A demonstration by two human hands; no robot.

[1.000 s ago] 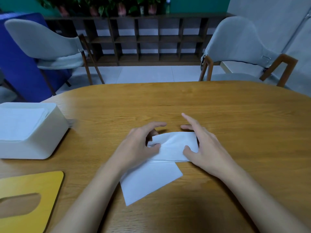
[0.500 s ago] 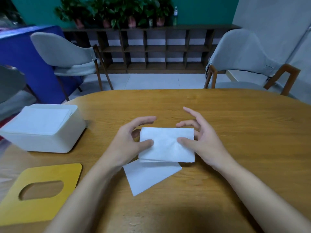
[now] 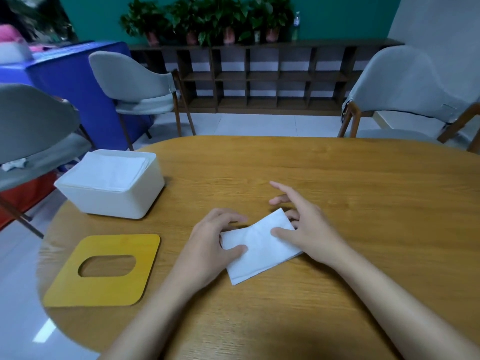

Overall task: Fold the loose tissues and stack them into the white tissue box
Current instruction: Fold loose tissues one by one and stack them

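Observation:
A folded white tissue (image 3: pixel 259 249) lies slanted on the wooden table (image 3: pixel 337 183), in front of me. My left hand (image 3: pixel 210 245) pinches its left end, thumb on top and fingers curled over the far edge. My right hand (image 3: pixel 306 229) pinches its right end with the thumb on top, while the index finger points away over the table. Layered edges show along the tissue's lower right side. The white tissue box (image 3: pixel 117 203) stands open at the left, with a stack of folded tissues (image 3: pixel 111 172) inside it.
A yellow lid (image 3: pixel 104 289) with an oval slot lies flat near the table's left edge, in front of the box. Grey chairs (image 3: pixel 135 81) stand beyond the table at left and right. A dark shelf with plants lines the far wall.
The folded tissue has turned to a slant and come down over the loose sheet that lay nearer me, which no longer shows separately. Both hands stayed on it. My view shifted left.

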